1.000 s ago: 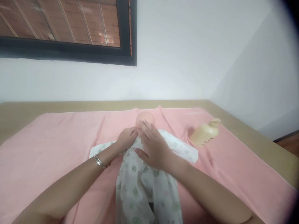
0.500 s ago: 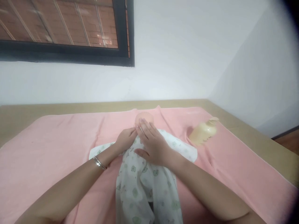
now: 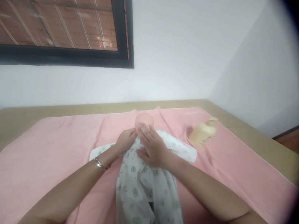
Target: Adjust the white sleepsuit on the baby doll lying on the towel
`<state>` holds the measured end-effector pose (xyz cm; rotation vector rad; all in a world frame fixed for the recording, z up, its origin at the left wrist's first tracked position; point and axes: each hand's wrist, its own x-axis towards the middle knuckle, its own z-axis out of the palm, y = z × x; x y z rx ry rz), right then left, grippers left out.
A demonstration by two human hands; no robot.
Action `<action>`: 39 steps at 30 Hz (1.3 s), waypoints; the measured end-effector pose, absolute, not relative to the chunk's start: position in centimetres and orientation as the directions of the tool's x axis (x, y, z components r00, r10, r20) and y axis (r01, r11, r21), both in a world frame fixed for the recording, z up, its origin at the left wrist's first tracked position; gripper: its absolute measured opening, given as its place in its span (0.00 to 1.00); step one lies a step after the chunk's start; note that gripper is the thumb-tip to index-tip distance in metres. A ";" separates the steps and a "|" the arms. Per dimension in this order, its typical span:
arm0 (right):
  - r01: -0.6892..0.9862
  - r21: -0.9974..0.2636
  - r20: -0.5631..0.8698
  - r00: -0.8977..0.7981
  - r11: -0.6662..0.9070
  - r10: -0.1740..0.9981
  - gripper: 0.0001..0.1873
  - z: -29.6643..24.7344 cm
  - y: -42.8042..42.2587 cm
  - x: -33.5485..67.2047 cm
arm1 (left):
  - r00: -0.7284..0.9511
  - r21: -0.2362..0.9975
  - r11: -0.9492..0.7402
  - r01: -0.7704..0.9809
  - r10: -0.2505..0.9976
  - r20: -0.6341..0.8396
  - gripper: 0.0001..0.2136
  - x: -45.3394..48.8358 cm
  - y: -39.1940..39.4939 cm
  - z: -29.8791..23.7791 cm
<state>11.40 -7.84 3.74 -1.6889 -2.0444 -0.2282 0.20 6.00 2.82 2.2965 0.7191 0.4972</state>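
A baby doll lies on its back, its bald head (image 3: 144,118) away from me. It wears a white baby garment (image 3: 133,189) printed with small green figures, the sleeves spread to both sides. My left hand (image 3: 125,140), with a silver bangle on its wrist, is closed at the collar; its fingertips are partly hidden. Palm down over the doll's neck and upper chest, my right hand (image 3: 153,146) has its fingers stretched out and its thumb apart. It covers the doll's lower face and touches the garment.
A pink blanket (image 3: 65,149) lies under the doll. On its right side a pale yellow bottle (image 3: 202,133) lies tilted. Tan table surface (image 3: 247,133) shows beyond the blanket's edges, with a white wall (image 3: 173,56) and a dark-framed window (image 3: 126,34) behind.
My right hand has slid slightly down towards me, from the doll's face to its neck, and more of the head shows. My left hand stays at the collar.
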 end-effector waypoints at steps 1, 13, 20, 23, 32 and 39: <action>0.956 -0.173 0.439 -0.140 0.236 0.888 0.36 3.7 -7.9 11.3 | 0.780 0.698 -0.626 0.347 0.606 0.155 0.17 0.2 6.0 2.8; 0.972 -0.064 0.453 -0.175 0.227 0.874 0.33 5.3 -8.5 12.3 | 0.776 0.698 -0.622 0.355 0.612 0.152 0.19 0.3 6.2 2.8; 0.963 -0.055 0.490 -0.203 0.263 0.848 0.31 5.4 -8.3 12.3 | 0.796 0.681 -0.659 0.319 0.576 0.185 0.15 0.5 6.7 2.9; 0.971 -0.025 0.519 -0.190 0.237 0.834 0.32 5.7 -8.4 12.3 | 0.784 0.648 -0.673 0.357 0.593 0.184 0.17 0.7 7.5 2.6; 0.947 -0.016 0.480 -0.275 0.322 0.833 0.25 5.9 -7.7 13.6 | 0.768 0.627 -0.680 0.381 0.610 0.196 0.17 1.4 8.0 3.2; 0.994 -0.113 0.719 0.080 0.002 0.690 0.18 13.8 -12.3 21.3 | 0.636 0.618 -0.567 0.545 0.760 0.136 0.18 2.5 3.6 7.8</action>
